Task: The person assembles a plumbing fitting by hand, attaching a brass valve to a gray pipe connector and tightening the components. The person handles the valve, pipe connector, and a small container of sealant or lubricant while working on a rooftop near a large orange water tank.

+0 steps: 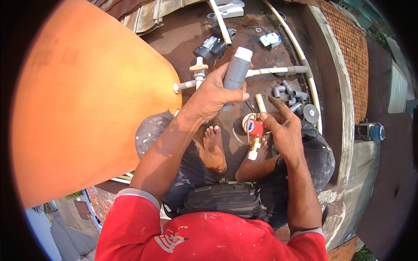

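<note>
1 smooth grey threaded cylinder [237, 74] | left grip [214, 93] around it | right grip [285, 130] holding red-brass fitting [254, 128]

Outdoor, elevated spot among rooftops. Floor [172, 37]: dark reddish-brown, stained, uneven in tone. Low wall [344, 100] down the right side, top pale and weathered, inner face dark brown. Big orange tank [96, 108], smooth and curved, fills the left. Corrugated roof edge [141, 19] at top left, grey-tan, worn. Past the wall: orange tiled roof [350, 56], grey corrugated roof [368, 174] lower down, dark brown surface [394, 174] far right, white ribbed panel [398, 85] above that. Blue round container [376, 132] in a frame, out there too. Greenery [381, 13] top right. Grey paving [72, 235] lower left. Bright sun, hard shadows.
</note>
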`<state>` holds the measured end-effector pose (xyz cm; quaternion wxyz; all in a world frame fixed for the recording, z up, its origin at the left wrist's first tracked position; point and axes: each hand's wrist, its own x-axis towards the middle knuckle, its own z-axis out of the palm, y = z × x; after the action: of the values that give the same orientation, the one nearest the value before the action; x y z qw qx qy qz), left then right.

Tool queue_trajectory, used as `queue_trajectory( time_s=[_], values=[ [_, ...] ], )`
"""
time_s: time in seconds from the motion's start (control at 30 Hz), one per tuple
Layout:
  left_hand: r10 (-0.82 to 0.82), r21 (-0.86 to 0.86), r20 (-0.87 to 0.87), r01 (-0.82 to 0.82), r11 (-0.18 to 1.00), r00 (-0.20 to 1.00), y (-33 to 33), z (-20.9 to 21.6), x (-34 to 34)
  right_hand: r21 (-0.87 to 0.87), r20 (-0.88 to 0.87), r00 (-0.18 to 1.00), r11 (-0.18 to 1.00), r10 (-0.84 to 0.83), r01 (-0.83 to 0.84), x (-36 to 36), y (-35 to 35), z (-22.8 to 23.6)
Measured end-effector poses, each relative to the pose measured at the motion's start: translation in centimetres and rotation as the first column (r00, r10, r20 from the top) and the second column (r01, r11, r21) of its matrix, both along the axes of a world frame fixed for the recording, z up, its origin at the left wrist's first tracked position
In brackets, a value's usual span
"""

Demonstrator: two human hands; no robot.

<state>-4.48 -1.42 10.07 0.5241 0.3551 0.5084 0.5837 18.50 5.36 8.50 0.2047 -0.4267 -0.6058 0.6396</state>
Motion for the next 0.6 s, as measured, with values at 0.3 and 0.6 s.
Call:
queue_trajectory(
  time_s=[0.3,0.6],
  values=[
    [0.066,-0.029,-0.428,-0.086,0.996,0.901,-0.13,-0.43,-0.21,0.016,0.002,1.000,1.000,0.007,-0.007,-0.06,0.08,-0.64],
    [0.083,-0.040,-0.696,-0.153,0.987,0.714,-0.21,-0.89,-0.41,0.025,0.020,1.000,1.000,0.012,-0.013,-0.21,-0.04,-0.59]
  ],
)
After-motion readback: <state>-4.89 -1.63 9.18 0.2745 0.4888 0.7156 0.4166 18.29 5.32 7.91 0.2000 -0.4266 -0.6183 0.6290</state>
